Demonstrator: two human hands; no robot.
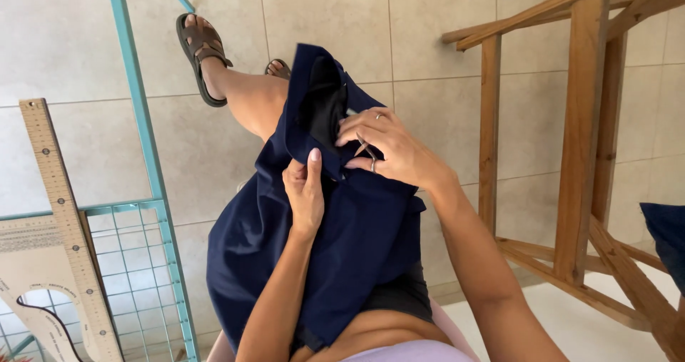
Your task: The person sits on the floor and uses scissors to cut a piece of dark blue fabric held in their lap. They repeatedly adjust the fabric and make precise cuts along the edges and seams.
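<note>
1. Lilac fabric (pixel 417 350) at the bottom edge lies closest to the camera, at the person's waist.
2. Navy garment (pixel 342 241) drapes over the lap and is raised at its upper end in front of the person.
3. Left hand (pixel 305 191) is closed on a fold of the garment, thumb pointing up.
4. Right hand (pixel 389 148) pinches the raised edge; a small metal tool (pixel 369 156) shows at its fingers, kind unclear.
5. Wooden rulers (pixel 61 219) lean on a teal wire rack (pixel 153 191) at left.
6. Wooden frame (pixel 578 141) stands at right on the tiled floor (pixel 428 41).
7. Brown sandal (pixel 201 52) is on the extended foot.
</note>
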